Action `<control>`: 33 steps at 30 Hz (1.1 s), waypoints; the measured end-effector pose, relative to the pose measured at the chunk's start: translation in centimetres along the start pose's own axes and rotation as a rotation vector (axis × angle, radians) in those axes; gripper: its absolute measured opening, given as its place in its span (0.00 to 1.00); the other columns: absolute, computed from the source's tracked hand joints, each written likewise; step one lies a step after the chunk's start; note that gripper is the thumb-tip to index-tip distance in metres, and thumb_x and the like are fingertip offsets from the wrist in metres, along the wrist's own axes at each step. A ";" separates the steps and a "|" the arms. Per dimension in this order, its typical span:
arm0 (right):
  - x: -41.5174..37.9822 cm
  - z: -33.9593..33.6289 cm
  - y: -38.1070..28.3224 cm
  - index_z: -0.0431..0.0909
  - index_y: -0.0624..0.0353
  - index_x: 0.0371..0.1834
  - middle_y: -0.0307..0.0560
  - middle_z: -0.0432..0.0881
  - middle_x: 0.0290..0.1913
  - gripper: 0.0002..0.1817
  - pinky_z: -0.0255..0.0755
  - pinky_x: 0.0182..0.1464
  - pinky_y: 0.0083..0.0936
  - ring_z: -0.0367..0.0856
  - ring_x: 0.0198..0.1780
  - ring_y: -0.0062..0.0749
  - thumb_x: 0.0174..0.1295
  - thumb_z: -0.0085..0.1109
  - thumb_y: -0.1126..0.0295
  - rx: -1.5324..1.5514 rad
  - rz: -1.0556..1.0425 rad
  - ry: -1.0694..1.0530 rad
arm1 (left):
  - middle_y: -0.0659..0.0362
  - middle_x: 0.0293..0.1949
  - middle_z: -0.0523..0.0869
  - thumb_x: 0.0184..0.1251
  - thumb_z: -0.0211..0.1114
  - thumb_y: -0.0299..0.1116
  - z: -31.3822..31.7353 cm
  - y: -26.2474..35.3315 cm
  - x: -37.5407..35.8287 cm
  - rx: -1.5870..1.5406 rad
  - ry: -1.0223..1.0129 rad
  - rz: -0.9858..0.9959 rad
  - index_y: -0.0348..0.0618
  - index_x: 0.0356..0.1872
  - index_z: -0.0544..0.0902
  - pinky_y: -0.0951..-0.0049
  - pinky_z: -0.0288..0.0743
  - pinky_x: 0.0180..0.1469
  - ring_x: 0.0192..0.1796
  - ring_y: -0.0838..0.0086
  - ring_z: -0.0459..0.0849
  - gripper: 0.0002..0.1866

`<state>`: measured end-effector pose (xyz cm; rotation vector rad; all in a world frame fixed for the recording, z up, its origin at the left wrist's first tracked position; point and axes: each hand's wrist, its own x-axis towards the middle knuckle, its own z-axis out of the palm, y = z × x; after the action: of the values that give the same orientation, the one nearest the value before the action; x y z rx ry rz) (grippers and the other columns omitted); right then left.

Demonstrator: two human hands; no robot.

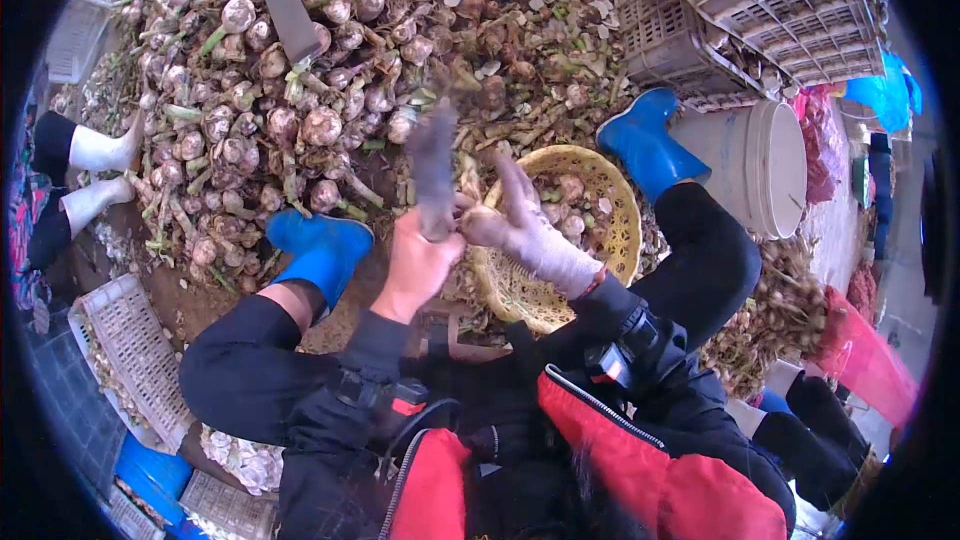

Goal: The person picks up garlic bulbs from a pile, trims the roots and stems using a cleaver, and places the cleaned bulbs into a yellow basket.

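My left hand (420, 258), bare, is closed around the handle of a knife (433, 165). Its dark, broad blade points up and away and is blurred by motion. Close beside it, my right hand (540, 245) wears a pale, dirty glove. Its fingers are bent around a garlic bulb (482, 227), which is partly hidden and hard to make out. Below and behind the gloved hand stands a yellow round basket (630, 240) with trimmed garlic bulbs (572, 225) inside. A large heap of garlic with stems (260, 130) spreads in front of me.
A flat grey piece (290, 18) lies on the heap. My blue boots (325, 252) flank the work area. Plastic crates (770, 0) and a white bucket (775, 170) stand at right, another crate (140, 350) at left. Another person's white boots (100, 150) show at far left.
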<state>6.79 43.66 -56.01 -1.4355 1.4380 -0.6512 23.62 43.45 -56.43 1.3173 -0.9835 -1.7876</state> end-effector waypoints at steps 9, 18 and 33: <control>0.0 -2.1 -2.6 0.76 0.63 0.47 0.38 0.78 0.35 0.17 0.69 0.38 0.20 0.72 0.37 0.17 0.60 0.57 0.63 0.369 0.310 -0.341 | 0.52 0.33 0.77 0.40 0.60 0.17 -3.2 -5.0 1.5 0.831 0.222 0.205 0.37 0.27 0.75 0.65 0.72 0.38 0.37 0.55 0.78 0.09; 0.7 -2.1 2.0 0.67 0.61 0.58 0.60 0.70 0.56 0.31 0.62 0.62 0.37 0.67 0.61 0.52 0.54 0.61 0.56 -0.144 0.132 -0.121 | 0.46 0.54 0.74 0.44 0.67 0.25 -14.6 -2.7 12.9 1.315 0.583 0.331 0.36 0.39 0.81 0.61 0.64 0.61 0.57 0.51 0.70 0.16; 3.3 -0.3 0.6 0.53 0.59 0.63 0.41 0.72 0.51 0.47 0.69 0.54 0.24 0.72 0.52 0.24 0.39 0.74 0.73 0.450 -0.172 -0.235 | 0.54 0.36 0.77 0.32 0.60 0.18 -1.7 2.3 0.3 0.911 0.152 0.589 0.39 0.27 0.72 0.62 0.71 0.35 0.37 0.52 0.76 0.14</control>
<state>6.85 40.54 -57.26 -1.2350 0.9197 -0.8243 25.36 41.78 -54.87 1.4050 -1.9654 -0.7709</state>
